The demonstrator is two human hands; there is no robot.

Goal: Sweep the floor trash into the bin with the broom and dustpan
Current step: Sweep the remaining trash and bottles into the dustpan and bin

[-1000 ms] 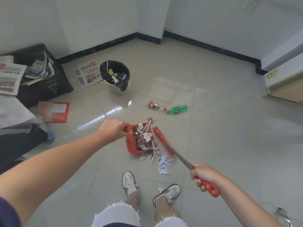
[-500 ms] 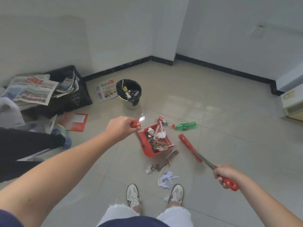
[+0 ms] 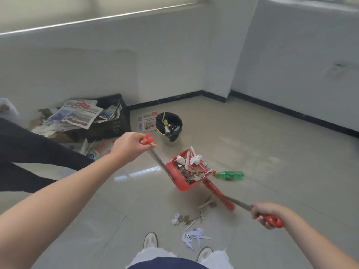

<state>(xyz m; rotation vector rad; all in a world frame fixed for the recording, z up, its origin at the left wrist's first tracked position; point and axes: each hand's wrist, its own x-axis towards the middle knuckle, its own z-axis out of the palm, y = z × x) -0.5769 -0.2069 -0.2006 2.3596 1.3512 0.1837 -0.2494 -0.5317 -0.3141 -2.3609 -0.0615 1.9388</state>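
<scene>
My left hand (image 3: 128, 145) grips the red top of the dustpan's metal handle. The red dustpan (image 3: 181, 180) hangs tilted above the floor, loaded with paper scraps, sticks and cardboard bits. My right hand (image 3: 265, 212) holds the red grip of the broom; its red brush head (image 3: 217, 194) sits just below and right of the pan. The bin (image 3: 169, 126), lined with a black bag and partly filled, stands beyond the pan. Loose scraps (image 3: 191, 220) lie on the tiles in front of my shoes.
A green plastic bottle (image 3: 230, 175) lies on the floor right of the dustpan. A black crate (image 3: 114, 121) with newspapers stands by the left wall, and a newspaper sheet (image 3: 146, 121) lies beside the bin. A dark-clothed person's leg (image 3: 29, 158) reaches in from the left.
The dustpan rose off the floor and moved toward the bin with its load. The broom head shifted right of the pan. Some scraps stayed on the tiles. The view tilted upward.
</scene>
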